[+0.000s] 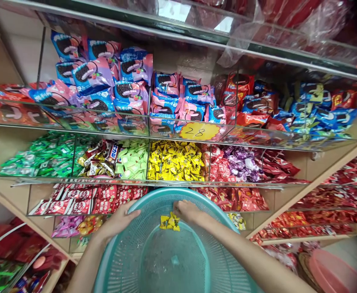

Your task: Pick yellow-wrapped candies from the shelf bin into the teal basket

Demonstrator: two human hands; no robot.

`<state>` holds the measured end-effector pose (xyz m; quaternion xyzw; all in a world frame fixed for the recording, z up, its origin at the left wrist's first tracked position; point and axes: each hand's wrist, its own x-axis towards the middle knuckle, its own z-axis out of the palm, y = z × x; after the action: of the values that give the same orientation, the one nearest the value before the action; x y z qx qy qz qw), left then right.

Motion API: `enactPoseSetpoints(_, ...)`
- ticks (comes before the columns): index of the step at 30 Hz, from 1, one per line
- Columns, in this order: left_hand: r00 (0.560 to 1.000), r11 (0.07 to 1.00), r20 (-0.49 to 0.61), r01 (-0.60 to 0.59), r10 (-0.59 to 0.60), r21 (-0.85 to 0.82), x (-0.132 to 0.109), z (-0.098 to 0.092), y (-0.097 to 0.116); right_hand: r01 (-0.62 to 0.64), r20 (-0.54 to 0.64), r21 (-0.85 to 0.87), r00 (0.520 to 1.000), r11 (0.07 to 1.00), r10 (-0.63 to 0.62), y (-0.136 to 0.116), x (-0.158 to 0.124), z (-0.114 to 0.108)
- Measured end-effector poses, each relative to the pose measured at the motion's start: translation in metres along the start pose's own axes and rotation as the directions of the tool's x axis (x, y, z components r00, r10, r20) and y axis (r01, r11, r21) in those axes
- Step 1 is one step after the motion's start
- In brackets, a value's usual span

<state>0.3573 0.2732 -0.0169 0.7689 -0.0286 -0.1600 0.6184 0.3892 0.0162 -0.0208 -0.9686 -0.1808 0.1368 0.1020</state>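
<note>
A teal plastic basket (114,260) with perforated sides is tilted toward the shelves. My left hand (124,217) grips its left rim, thumb over the edge. Inside the basket, near the far wall, my right hand (186,211) has its fingers curled closed; whatever they may hold is hidden. A few yellow wrapped candies (170,222) show just below and left of those fingers, against the basket's inner wall. Straight beyond the basket, a shelf compartment is filled with the same kind of yellow candies (176,160).
Glass-fronted shelves hold blue-and-pink cookie packets (93,75), green-wrapped sweets (44,156), purple-wrapped sweets (242,162) and red packets (81,199). A yellow price tag (199,131) reads 28. A pink basin (334,270) stands at lower right. Glass shelf edges run just above the basket.
</note>
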Motion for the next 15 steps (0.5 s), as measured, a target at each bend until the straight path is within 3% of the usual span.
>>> enactPoseSetpoints(5,0.999,0.999,-0.013,-0.03,0.03,0.031,0.0,-0.001,0.001,0.056,-0.09,0.008,0.994,0.998,-0.055,-0.019,-0.032,-0.035)
enactPoseSetpoints(7,0.999,0.999,-0.009,-0.041,0.042,0.035,0.0,0.0,0.002,0.098,-0.197,0.049,0.977,0.994,-0.087,-0.022,-0.043,-0.056)
enactPoseSetpoints(11,0.999,0.999,-0.009,-0.039,0.039,0.02,0.0,0.0,0.002,0.076,-0.501,0.14,0.865,0.987,0.004,-0.017,-0.049,-0.094)
enactPoseSetpoints(13,0.999,0.999,-0.02,-0.037,0.037,0.01,0.0,0.0,0.001,0.026,-0.576,0.171,0.813,0.985,0.078,-0.012,-0.044,-0.106)
enactPoseSetpoints(15,0.999,0.999,-0.031,-0.038,0.038,0.0,0.001,0.0,-0.002,-0.034,-0.581,0.181,0.802,0.983,0.135,-0.009,-0.036,-0.113)
